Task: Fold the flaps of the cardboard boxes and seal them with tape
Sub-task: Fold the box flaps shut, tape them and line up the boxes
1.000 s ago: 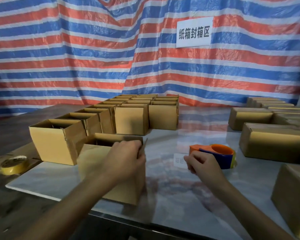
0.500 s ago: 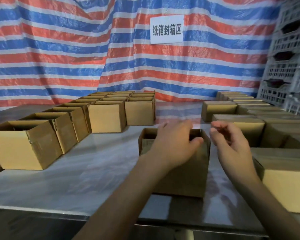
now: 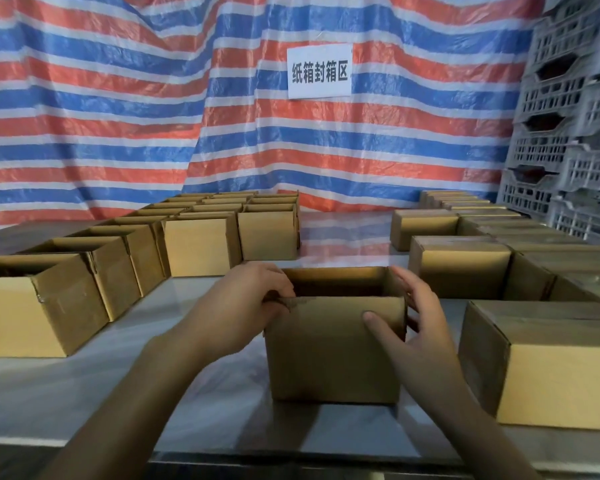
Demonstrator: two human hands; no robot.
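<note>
Head view: your left hand and right hand curl their fingers round the open box, steadying it on the surface for flap folding.

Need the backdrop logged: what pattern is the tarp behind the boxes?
Red, blue and white stripes on the tarp; best in the head view.

Both arms are reaching in at the open box; left hand is curling over its top left corner, right hand is gripping its right corner, thumb pressing the front.
</note>
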